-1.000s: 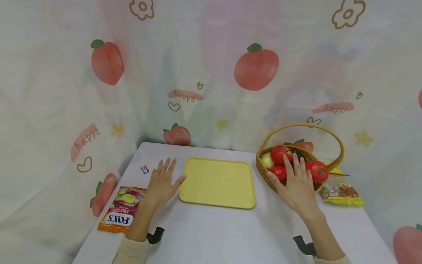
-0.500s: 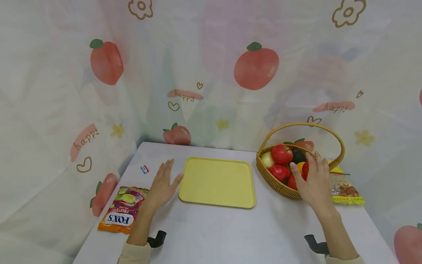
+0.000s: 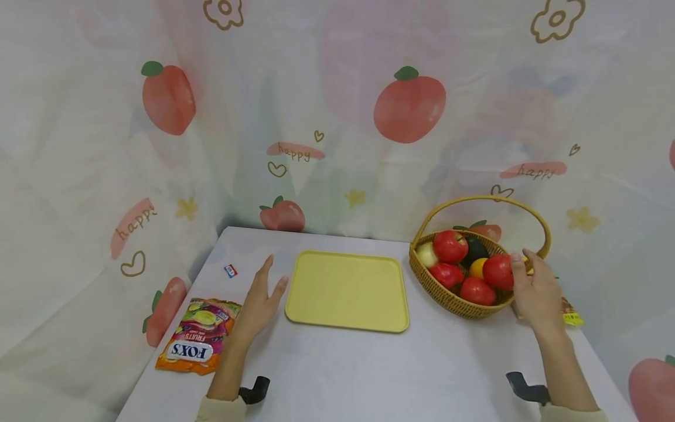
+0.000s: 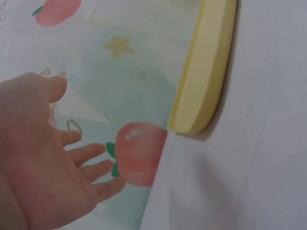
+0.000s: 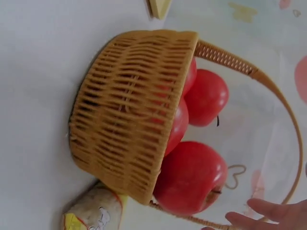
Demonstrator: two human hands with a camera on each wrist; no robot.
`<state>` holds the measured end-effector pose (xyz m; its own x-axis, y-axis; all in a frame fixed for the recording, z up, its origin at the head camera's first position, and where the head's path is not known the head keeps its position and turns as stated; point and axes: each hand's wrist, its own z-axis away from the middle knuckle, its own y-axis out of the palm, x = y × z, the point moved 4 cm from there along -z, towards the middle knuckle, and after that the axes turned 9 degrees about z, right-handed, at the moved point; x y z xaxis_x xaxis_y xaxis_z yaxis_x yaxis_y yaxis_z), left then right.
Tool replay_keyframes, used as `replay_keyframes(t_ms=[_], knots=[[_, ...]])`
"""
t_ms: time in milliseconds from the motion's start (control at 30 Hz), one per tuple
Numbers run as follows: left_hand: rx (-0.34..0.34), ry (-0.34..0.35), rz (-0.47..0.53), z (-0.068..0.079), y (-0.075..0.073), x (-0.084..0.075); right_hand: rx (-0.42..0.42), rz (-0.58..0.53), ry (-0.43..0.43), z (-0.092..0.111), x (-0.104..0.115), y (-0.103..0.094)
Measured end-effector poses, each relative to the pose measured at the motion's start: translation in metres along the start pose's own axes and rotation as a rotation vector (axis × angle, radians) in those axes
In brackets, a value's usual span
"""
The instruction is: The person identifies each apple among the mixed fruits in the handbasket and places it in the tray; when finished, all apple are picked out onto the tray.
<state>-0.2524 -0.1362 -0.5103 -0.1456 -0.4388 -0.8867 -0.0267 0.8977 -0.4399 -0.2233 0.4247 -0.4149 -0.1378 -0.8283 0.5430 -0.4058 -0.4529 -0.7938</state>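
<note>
Both hands empty, thumbs wide of the fingers. Right hand [image 3: 539, 292] hung at the right side of the wicker basket [image 3: 445, 299], fingers loosely bent near the large red apple [image 3: 498, 272]; the right wrist view showed a gap between them. Basket stood on the right of the desk [image 3: 348, 375], handle up, red apples heaped with a dark green, an orange and a pale fruit. Left hand [image 3: 258, 305] held above the desk between the yellow tray [image 3: 348, 293] and an orange-and-purple bag [image 3: 195, 337]; "FOX'S" and "FRUITS" read upside down on it. Lettering on the small red, white and blue packet [image 3: 230, 270] too small to read. Yellow packet [image 3: 572, 315] partly hidden behind the right hand. Backdrop cloth [image 3: 474, 88] printed "happy" repeatedly among peaches and hearts.
</note>
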Motion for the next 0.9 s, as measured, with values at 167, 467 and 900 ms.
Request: replay_keyframes(t_ms=[167, 467, 900], knots=[[-0.004, -0.016, 0.17, 0.0, 0.005, 0.008, 0.103, -0.032, 0.048, -0.005, -0.019, -0.005], [-0.001, -0.114, 0.438, 0.001, 0.021, 0.028, 0.161, -0.163, 0.111, -0.01, -0.028, -0.002], [-0.014, -0.263, 0.732, 0.003, 0.042, 0.033, 0.062, -0.283, 0.246, -0.014, -0.036, 0.014]])
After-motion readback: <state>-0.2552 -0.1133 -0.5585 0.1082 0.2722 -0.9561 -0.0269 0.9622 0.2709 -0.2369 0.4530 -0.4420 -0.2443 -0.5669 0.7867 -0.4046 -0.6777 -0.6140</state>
